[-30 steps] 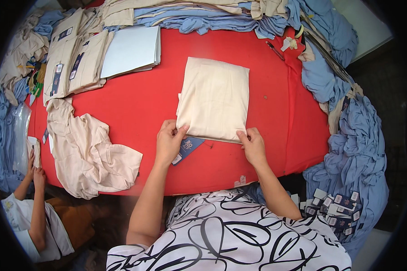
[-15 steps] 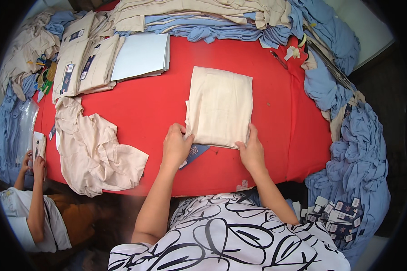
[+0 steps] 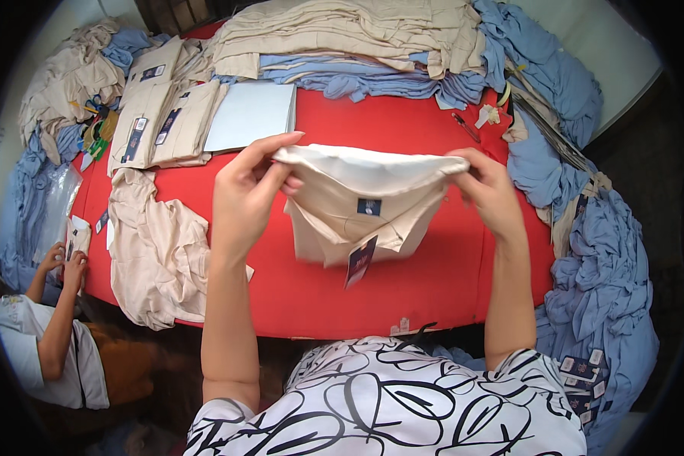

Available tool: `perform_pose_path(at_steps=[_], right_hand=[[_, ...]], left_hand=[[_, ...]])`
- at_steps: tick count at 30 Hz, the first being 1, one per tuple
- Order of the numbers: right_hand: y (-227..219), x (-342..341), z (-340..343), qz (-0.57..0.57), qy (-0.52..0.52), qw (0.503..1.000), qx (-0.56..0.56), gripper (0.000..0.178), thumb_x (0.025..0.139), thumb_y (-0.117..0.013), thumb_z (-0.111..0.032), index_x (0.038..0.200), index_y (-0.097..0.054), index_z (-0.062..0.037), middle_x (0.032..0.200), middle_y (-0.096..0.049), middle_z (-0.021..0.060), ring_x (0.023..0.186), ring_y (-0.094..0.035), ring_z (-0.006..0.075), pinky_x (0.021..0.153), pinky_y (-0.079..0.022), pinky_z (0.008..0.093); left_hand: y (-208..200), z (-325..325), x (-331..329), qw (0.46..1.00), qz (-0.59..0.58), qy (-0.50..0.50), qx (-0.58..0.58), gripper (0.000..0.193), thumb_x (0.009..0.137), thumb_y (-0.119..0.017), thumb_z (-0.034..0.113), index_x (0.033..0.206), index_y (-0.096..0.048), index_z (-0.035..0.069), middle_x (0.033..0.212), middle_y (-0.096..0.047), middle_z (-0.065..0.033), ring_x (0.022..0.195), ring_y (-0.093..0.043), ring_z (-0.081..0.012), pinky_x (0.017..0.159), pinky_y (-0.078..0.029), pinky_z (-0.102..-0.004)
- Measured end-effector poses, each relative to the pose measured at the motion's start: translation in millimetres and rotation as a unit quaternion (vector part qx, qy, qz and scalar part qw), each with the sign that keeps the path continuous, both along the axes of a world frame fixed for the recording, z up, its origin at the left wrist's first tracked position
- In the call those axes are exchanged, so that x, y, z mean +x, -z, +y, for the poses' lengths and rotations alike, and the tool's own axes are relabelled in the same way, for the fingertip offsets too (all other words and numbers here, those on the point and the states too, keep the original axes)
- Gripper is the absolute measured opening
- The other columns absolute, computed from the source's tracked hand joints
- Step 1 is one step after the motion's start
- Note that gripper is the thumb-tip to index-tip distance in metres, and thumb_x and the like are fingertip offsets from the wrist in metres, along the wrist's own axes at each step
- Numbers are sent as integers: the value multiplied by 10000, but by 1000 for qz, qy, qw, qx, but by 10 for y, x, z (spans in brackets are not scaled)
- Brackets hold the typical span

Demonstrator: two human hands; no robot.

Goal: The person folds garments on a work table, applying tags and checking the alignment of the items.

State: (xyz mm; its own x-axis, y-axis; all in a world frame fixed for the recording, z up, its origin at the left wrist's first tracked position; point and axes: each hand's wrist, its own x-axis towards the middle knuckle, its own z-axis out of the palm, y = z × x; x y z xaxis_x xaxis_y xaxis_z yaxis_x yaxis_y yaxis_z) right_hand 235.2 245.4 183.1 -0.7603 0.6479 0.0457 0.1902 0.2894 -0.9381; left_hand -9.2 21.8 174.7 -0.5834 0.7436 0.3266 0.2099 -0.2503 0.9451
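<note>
On my feed, I see the left hand (image 3: 243, 199) and right hand (image 3: 492, 196) pinching a beige garment (image 3: 321, 204) at ten and two o'clock.

Pale print is carried by a dark-blue label (image 3: 369, 207) on the beige shirt (image 3: 323, 204), by its hanging tag (image 3: 361, 261) and by smaller tags (image 3: 169, 127) on folded shirts (image 3: 192, 121); no words can be clearly read.

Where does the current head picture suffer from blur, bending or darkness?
Head view: the fisheye corners are lost to black, and the near edge of the red tabletop bows; same view, the right hand and the lower edge of the beige garment look slightly smeared, probably from motion; deep shadow at lower left hides detail.
</note>
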Motion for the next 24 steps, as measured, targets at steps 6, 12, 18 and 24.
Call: perform_pose_path(at_steps=[6,12,18,24], right_hand=[[1269,-763,460,-19,-23,992,-123,230,897,-646,-143,1073,-652,6,844,-616,14,692,-534,68,582,-429,216],[1739,-975,731,-87,-19,995,-54,249,930,-621,-158,1136,-628,-16,756,-585,-24,577,-490,43,471,-393,199],[1688,-920,735,-14,-64,981,-181,310,952,-575,-116,1239,-573,2,1007,-635,51,819,-601,111,663,-490,244],[1712,-873,880,37,-127,942,-307,359,967,-538,-80,1314,-521,15,1202,-609,98,1074,-612,185,921,-507,320]], left_hand=[[1292,634,-728,970,58,-103,-211,188,883,-638,95,1043,-720,41,762,-664,-34,665,-555,-82,609,-452,-260],[1487,725,-928,924,-245,47,-289,462,888,-583,48,1348,-538,58,1146,-650,-113,993,-636,-196,864,-503,-317],[1552,392,-1040,912,-300,228,-162,644,893,-541,-34,1494,-328,55,1431,-469,-132,1258,-496,-199,1027,-436,-341],[1555,511,-1115,947,-210,106,-219,471,928,-581,14,1391,-497,34,1257,-610,-106,1097,-602,-169,926,-508,-290]])
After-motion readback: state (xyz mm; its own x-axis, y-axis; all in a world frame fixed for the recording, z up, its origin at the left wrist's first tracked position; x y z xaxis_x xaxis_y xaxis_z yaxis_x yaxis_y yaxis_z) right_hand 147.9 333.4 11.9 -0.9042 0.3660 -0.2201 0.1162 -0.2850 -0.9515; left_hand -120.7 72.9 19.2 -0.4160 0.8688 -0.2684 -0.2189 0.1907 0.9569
